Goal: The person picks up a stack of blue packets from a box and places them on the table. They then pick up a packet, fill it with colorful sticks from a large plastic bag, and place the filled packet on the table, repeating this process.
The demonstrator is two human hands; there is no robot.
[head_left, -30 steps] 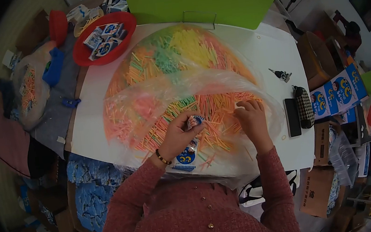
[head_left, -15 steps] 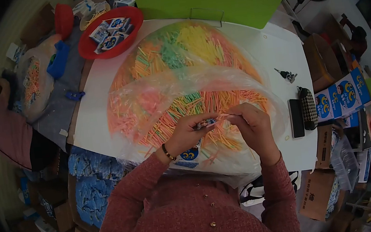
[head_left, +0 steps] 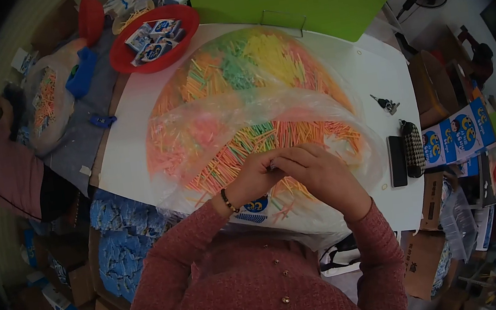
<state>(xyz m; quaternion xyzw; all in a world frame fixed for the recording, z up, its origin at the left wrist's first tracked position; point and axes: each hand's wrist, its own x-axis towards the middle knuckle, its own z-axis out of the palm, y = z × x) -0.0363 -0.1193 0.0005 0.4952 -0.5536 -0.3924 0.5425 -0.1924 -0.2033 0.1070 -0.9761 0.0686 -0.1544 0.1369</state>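
Observation:
A large clear plastic bag (head_left: pixel 223 105) lies open on the white table, full of thin coloured sticks (head_left: pixel 252 141) in pink, orange, green and yellow. Above its opening my two hands meet. My left hand (head_left: pixel 257 175) is closed around a small printed packet (head_left: pixel 273 165), of which only a sliver shows between the fingers. My right hand (head_left: pixel 318 174) is closed over the packet's end, its fingers bent down against the left fingertips; what they pinch is hidden. Below my left wrist a blue-and-white printed package (head_left: pixel 257 206) lies at the bag's near edge.
A red basin (head_left: pixel 119 60) with printed packets stands at the table's back left. Keys (head_left: pixel 385 103), a black phone (head_left: pixel 397 161) and a checked pouch (head_left: pixel 412 148) lie right. Blue packets (head_left: pixel 121 257) fill a box at lower left. A person (head_left: pixel 18 177) works at left.
My right hand has moved left and closed over my left hand, covering the packet and the thin pink piece that showed between them. The view has shifted slightly.

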